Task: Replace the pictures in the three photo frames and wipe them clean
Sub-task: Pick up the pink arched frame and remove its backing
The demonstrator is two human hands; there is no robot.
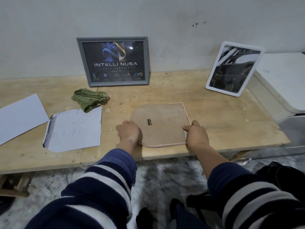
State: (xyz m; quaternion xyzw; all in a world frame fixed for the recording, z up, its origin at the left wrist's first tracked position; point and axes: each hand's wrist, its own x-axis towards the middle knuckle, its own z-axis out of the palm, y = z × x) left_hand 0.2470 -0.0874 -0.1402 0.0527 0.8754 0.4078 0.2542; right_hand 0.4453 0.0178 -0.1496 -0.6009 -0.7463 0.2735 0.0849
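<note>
Both hands gripped a pink frame [162, 125] lying face down near the tabletop's [222, 123] front edge: left hand [128, 132] on its left side, right hand [196, 134] on its right.

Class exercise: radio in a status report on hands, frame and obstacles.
Left hand and right hand grip pink frame, face down on table. Green cloth lies apart. Nothing in the way.

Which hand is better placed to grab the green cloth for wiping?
Left. The left hand is on the frame's cloth-side edge; the green cloth lies up-left of it. The right hand would cross over.
</note>
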